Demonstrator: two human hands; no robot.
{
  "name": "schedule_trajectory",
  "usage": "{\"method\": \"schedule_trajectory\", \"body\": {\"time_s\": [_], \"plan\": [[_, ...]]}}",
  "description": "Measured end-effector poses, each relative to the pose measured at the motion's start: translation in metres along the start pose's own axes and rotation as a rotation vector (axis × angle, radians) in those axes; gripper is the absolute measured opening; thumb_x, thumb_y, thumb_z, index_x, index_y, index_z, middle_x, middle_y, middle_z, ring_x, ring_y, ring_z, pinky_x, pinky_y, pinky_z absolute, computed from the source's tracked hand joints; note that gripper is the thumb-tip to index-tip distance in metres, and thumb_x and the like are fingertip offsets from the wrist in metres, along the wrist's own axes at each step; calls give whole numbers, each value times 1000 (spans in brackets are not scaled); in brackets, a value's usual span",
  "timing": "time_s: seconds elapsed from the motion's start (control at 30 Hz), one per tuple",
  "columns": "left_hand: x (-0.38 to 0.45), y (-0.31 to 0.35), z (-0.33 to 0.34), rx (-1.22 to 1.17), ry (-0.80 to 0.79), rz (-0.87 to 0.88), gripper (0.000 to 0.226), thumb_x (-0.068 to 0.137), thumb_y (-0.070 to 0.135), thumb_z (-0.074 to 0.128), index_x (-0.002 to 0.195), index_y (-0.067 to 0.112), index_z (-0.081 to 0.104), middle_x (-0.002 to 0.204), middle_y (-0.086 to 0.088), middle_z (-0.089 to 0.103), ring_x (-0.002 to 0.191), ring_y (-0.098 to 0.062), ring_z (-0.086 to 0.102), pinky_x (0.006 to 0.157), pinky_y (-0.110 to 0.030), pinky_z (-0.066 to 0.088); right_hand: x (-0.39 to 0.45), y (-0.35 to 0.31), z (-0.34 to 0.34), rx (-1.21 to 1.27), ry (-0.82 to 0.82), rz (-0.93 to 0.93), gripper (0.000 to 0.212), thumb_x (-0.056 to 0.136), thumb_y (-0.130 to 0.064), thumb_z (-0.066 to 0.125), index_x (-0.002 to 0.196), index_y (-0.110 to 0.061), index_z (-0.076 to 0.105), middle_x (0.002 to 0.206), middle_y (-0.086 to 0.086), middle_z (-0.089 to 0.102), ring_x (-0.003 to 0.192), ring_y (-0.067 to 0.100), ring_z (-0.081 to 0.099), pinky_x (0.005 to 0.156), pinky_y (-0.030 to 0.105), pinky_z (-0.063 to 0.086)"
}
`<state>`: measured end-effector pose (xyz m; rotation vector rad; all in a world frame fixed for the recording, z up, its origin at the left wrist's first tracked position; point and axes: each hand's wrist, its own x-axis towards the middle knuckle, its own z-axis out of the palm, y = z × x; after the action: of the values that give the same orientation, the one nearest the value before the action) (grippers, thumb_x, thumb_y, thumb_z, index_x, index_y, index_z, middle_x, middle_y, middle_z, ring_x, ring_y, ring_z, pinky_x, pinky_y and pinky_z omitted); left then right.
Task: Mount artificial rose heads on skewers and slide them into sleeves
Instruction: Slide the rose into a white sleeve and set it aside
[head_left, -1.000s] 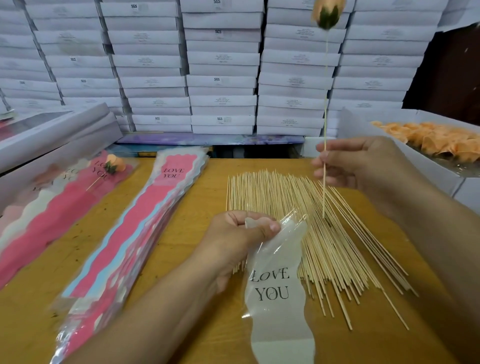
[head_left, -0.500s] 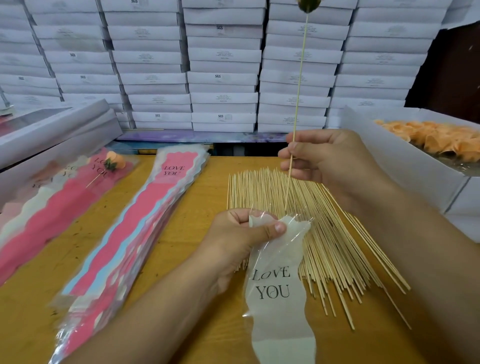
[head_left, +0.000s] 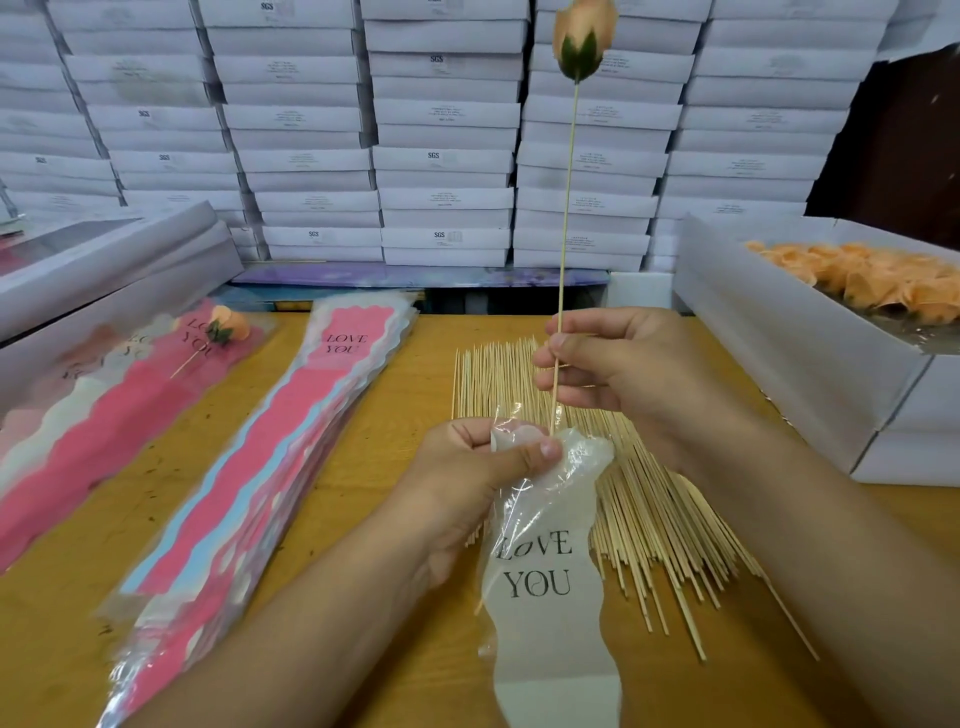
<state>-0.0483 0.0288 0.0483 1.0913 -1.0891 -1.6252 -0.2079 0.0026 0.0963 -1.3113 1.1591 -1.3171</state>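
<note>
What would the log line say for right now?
left hand pinches sleeve mouth | right hand holds skewer, rose head up | skewer tip at sleeve opening

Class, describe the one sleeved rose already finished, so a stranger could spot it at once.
Start at the wooden table and go to its far left edge, where pink sleeves lie fanned out. On top rests the finished rose: the only peach bloom lying flat inside a sleeve.

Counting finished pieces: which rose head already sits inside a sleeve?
The sleeved rose lying far left on the pink sleeves; the raised rose is on a bare skewer, and the box's rose heads are loose.
</note>
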Motion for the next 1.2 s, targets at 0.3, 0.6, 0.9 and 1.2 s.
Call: {"method": "schedule_trajectory", "body": {"time_s": [0.3,0.6,0.9,1.2], "plan": [[0,6,-4,-59,8,50,19,72,10,84,90,7,79,92,-20,76,73,-27,73,70,-35,60,-3,10,-11,-167,-150,59,13,79,-22,80,88,-13,79,89,7,78,78,19,72,66,29,58],[-2,3,1,-117,-35,37,20,67,8,84,86,8,79,90,-20,76,71,-26,73,62,-32,59,-3,5,-20,-231,-240,69,6,78,-20,81,84,-20,80,83,3,77,72,10,68,62,23,53],[-2,0,1,-97,-4,59,19,64,9,86,82,12,80,89,-19,76,72,-26,73,64,-32,59,-5,2,-22,-253,-265,70,18,75,-14,83,92,-16,77,86,7,78,73,13,72,58,19,54],[-3,2,1,-102,-38,67,21,65,9,86,85,10,79,93,-22,76,75,-28,74,69,-35,62,-6,-8,-31,-269,-386,84,24,75,-5,82,97,-13,75,84,7,78,76,17,74,61,19,55]]}}
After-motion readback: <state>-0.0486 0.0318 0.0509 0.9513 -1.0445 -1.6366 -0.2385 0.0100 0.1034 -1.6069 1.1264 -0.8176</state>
